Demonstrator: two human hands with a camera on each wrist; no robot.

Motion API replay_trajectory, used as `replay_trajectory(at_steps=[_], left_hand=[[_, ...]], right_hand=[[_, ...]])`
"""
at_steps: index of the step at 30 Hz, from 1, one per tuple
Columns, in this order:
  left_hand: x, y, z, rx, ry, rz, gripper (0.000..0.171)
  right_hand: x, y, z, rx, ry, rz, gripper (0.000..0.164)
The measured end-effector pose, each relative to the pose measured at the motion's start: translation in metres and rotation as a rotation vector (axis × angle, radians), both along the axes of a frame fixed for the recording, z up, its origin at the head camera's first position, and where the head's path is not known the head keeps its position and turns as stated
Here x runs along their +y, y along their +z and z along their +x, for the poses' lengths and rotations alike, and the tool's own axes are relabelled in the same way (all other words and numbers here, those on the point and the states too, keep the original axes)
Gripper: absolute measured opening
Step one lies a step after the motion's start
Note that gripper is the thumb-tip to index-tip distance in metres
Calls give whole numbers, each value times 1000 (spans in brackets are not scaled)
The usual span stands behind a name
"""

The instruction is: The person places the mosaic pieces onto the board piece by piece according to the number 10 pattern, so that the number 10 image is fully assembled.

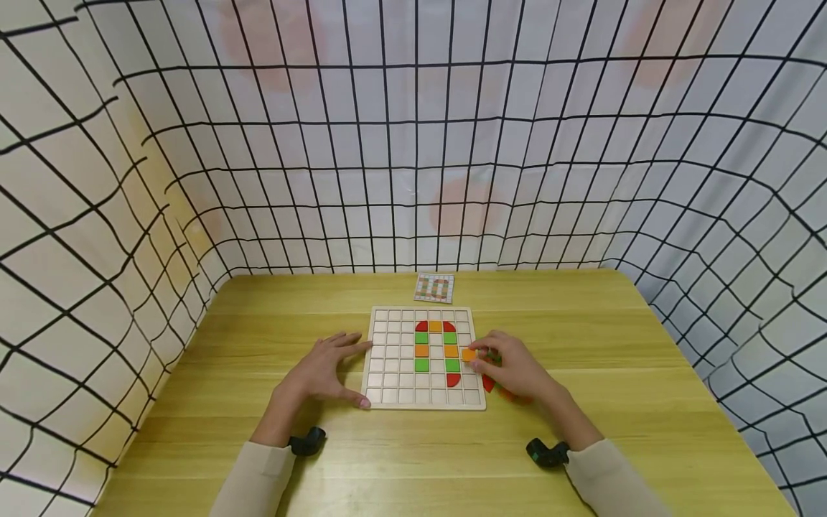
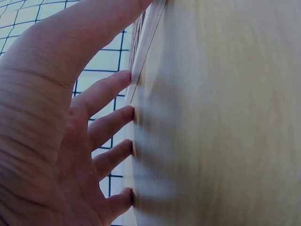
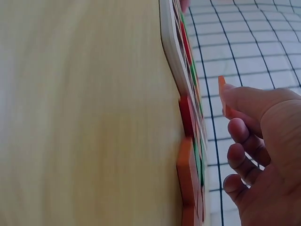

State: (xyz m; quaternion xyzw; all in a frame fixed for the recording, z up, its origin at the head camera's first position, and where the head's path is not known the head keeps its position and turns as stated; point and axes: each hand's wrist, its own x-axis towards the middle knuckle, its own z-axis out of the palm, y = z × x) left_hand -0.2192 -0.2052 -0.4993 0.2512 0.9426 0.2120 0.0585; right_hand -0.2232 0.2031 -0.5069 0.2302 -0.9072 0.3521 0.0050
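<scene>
A pale wooden grid board (image 1: 394,395) lies on the table, with red, orange and green tiles set in an arch of two columns. My right hand (image 1: 507,362) pinches an orange square tile (image 1: 468,355) between thumb and forefinger, above the board's right side. In the right wrist view that orange tile (image 3: 222,96) is held up clear of the table, other fingers loosely curled. My left hand (image 1: 323,370) spreads its fingers at the board's left edge, thumb at the lower left corner. The left wrist view shows its fingertips (image 2: 126,113) down along the board's side and the tabletop.
Loose red, orange and green tiles (image 1: 513,396) lie right of the board, partly under my right hand. A small pattern card (image 1: 434,288) lies behind the board. Black netting (image 1: 413,169) over white sheeting rises around the table's back and sides.
</scene>
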Motion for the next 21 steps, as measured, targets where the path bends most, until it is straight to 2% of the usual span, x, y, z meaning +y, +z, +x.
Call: replay_trajectory(at_steps=[6,12,21], left_hand=[[0,1,0,-3,0,3,113],[0,0,1,-4,2,3,113],[0,-1,1,-9,9,0,114]], right_hand=[[-16,2,7,-25,19,8,24],[-29,0,12,-33,89,1,23],[-41,-4,15,-40,102,67,22]])
